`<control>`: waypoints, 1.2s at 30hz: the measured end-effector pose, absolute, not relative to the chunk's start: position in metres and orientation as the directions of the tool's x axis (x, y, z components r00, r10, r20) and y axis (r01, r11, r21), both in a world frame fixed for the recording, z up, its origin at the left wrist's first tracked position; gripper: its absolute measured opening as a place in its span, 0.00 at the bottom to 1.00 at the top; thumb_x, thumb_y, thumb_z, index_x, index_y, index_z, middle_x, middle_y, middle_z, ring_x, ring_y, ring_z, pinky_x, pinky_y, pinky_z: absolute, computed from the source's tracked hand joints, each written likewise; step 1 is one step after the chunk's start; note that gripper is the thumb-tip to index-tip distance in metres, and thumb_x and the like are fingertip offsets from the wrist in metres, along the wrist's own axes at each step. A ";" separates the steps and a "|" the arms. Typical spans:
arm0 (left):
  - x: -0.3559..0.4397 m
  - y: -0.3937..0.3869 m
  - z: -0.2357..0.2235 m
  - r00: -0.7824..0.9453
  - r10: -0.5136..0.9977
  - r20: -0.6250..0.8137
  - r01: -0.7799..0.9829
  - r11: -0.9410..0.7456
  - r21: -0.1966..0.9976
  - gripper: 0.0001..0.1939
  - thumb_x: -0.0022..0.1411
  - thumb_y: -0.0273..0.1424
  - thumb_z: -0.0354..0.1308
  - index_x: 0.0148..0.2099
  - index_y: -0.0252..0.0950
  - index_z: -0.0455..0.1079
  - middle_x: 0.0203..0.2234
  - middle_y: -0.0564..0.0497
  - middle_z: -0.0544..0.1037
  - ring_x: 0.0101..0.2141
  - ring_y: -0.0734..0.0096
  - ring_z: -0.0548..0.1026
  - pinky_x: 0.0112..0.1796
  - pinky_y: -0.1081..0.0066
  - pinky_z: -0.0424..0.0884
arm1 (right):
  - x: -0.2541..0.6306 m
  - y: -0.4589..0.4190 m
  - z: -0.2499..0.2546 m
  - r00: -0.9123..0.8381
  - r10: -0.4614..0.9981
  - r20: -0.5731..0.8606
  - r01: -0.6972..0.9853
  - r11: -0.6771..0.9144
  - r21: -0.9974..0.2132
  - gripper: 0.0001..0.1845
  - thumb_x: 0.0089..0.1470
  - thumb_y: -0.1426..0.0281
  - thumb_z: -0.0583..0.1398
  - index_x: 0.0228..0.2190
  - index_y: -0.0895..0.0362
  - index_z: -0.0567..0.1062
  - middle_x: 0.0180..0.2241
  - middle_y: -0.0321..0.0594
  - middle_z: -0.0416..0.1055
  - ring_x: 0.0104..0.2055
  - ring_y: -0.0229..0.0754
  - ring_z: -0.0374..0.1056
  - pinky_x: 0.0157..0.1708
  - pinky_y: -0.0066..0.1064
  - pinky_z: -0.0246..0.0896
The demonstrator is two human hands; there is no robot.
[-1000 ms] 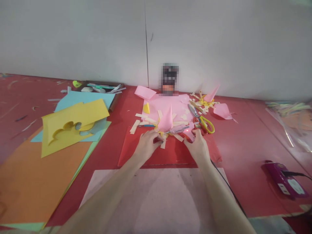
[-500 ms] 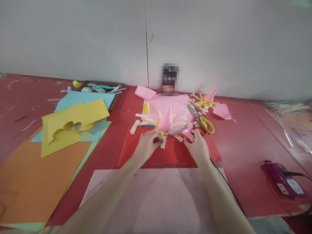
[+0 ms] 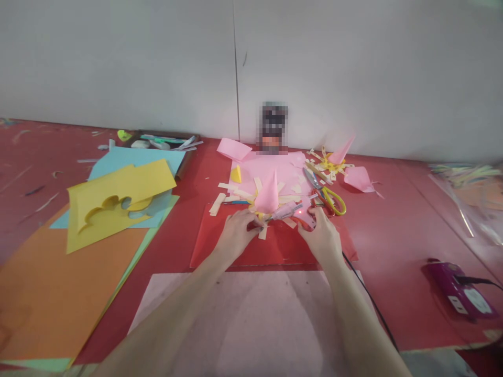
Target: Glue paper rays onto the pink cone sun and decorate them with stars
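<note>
Seemingly, one of two hands grips one pink glue gun

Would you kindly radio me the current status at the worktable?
Right hand holding pink glue gun, tip near pink cone. Left hand at pale strip before the cone. Scissors close beyond right hand.

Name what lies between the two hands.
The head view shows the pink hot-glue gun, held in the right hand, pointing toward the left hand; pale strips and red board lie there too.
</note>
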State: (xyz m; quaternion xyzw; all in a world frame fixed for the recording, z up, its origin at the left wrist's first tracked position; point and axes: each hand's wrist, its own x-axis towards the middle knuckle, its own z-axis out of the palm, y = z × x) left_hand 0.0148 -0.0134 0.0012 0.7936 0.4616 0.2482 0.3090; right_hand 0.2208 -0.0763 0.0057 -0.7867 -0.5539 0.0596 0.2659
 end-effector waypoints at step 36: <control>0.016 -0.013 0.007 0.452 0.877 0.160 0.588 -0.428 0.687 0.04 0.52 0.24 0.60 0.29 0.38 0.69 0.29 0.53 0.71 0.34 0.68 0.69 0.35 0.68 0.64 | 0.247 -0.071 -0.005 0.672 0.731 0.117 0.464 -0.293 -0.836 0.23 0.36 0.59 0.62 0.35 0.54 0.64 0.37 0.40 0.68 0.34 0.41 0.66 0.31 0.31 0.60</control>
